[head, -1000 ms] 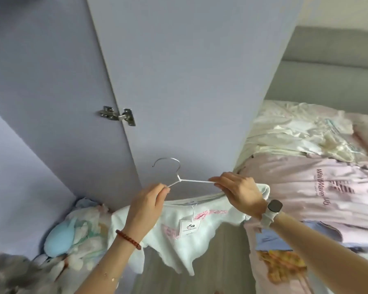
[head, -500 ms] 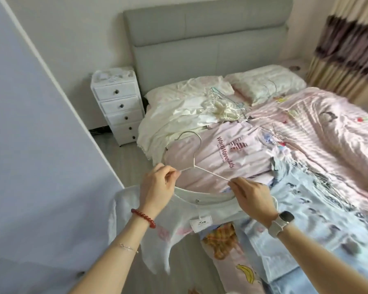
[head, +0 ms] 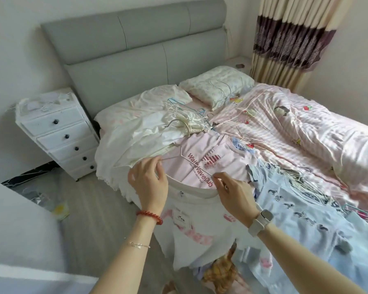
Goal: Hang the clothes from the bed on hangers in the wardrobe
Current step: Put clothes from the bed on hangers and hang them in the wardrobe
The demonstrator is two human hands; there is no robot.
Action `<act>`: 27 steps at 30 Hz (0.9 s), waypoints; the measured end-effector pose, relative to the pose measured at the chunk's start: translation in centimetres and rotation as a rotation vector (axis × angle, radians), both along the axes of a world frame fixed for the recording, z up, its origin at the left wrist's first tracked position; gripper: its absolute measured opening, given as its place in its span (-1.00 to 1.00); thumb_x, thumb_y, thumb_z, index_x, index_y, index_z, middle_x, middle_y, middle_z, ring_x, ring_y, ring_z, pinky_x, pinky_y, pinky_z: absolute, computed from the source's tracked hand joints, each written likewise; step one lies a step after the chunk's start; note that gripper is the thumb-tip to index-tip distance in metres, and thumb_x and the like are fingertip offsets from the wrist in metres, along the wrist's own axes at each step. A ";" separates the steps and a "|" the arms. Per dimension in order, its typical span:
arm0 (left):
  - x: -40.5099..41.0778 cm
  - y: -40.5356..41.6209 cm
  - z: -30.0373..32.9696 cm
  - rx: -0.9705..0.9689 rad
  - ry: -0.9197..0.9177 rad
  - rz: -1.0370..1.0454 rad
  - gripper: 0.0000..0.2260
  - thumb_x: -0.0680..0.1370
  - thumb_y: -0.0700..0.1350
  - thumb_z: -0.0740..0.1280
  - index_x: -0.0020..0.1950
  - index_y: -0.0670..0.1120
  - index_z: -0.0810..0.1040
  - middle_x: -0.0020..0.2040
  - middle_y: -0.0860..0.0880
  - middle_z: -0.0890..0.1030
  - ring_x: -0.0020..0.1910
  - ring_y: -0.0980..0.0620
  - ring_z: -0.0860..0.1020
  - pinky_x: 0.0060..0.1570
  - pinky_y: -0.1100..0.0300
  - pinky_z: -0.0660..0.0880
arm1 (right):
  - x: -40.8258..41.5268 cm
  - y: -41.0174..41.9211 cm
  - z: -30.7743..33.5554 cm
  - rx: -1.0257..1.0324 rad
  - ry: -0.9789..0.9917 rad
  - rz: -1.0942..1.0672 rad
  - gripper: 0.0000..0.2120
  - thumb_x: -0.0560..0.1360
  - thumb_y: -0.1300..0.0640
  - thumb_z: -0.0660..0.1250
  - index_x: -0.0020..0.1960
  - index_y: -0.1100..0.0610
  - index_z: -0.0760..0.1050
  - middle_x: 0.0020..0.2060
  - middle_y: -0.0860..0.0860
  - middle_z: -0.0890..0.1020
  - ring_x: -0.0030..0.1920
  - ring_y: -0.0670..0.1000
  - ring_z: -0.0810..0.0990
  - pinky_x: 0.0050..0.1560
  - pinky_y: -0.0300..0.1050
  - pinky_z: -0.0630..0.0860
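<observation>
One white top (head: 191, 217) on a wire hanger (head: 187, 161), held over the bed edge | left hand (head: 149, 183) and right hand (head: 236, 198) both pinching the hanger | we've still got plenty of clothes on the bed (head: 306, 132), wardrobe's out of shot

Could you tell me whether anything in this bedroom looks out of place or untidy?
Yes: loose wire hangers lie tangled among the clothes on the bed, and crumpled clear plastic wrappers litter the floor beside the white drawer unit.
</observation>
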State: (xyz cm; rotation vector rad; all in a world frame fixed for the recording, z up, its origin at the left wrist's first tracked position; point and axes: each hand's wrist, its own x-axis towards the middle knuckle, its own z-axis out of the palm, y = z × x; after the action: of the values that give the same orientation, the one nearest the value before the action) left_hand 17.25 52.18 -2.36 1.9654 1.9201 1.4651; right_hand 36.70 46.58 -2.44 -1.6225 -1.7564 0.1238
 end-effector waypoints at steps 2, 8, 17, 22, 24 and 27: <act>-1.6 2.2 -0.2 -0.031 0.048 -0.028 -0.64 0.53 -0.04 0.10 0.19 -0.13 0.56 0.19 -0.13 0.56 0.25 -0.18 0.46 0.23 -0.27 0.31 | -1.8 2.7 0.4 -0.055 0.070 -0.006 -0.84 0.53 0.10 0.25 -0.03 0.14 0.58 -0.45 0.06 0.62 -0.51 0.08 0.51 -0.44 -0.11 0.42; -1.2 8.6 1.9 -0.068 0.128 -0.137 -0.50 0.53 0.03 0.06 0.47 -0.03 0.24 0.51 -0.10 0.07 0.49 -0.05 -0.03 0.38 -0.11 -0.07 | -2.6 9.6 3.6 -0.064 0.258 -0.057 -0.86 0.54 0.15 0.27 -0.02 0.17 0.57 -0.57 -0.13 0.35 -0.58 -0.12 0.33 -0.47 -0.23 0.22; 10.6 19.1 1.0 -0.411 0.311 -0.474 -0.54 0.61 0.00 0.09 0.51 0.02 0.11 0.54 -0.05 -0.01 0.51 -0.07 -0.07 0.43 -0.02 -0.06 | 11.4 22.9 3.0 -0.108 0.420 -0.338 -0.78 0.56 0.16 0.23 0.10 0.23 0.55 -0.04 0.18 0.64 -0.03 0.13 0.59 -0.14 -0.16 0.36; 16.9 23.7 -7.6 -0.739 0.427 -0.520 -0.53 0.61 -0.01 0.09 0.51 0.04 0.07 0.54 -0.02 -0.01 0.50 -0.05 -0.04 0.44 -0.04 0.00 | 20.3 29.7 -6.7 -0.268 0.360 -0.514 -0.79 0.56 0.16 0.20 0.07 0.23 0.55 -0.07 0.27 0.62 0.00 0.27 0.56 -0.09 0.01 0.41; 18.5 24.6 -11.7 -0.887 0.480 -0.534 -0.53 0.61 -0.01 0.07 0.51 0.04 0.03 0.54 -0.02 -0.05 0.50 -0.05 -0.07 0.44 -0.10 -0.03 | 23.1 31.5 -10.8 -0.358 0.301 -0.549 -0.80 0.56 0.17 0.18 0.06 0.20 0.54 -0.07 0.27 0.62 -0.02 0.28 0.55 -0.15 -0.02 0.37; 20.1 24.7 -17.5 -1.053 0.553 -0.539 -0.51 0.61 0.01 0.06 0.51 0.05 0.00 0.54 -0.01 -0.13 0.50 -0.06 -0.15 0.43 -0.16 -0.10 | 26.6 33.3 -16.4 -0.476 0.256 -0.521 -0.80 0.53 0.24 0.18 0.02 0.24 0.56 0.00 0.25 0.60 0.00 0.25 0.55 -0.11 -0.01 0.40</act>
State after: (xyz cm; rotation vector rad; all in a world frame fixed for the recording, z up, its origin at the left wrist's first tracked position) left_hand 37.32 76.86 -19.91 2.0660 1.5165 -0.2526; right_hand 63.28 79.84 -18.87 -2.2387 -1.1153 0.5057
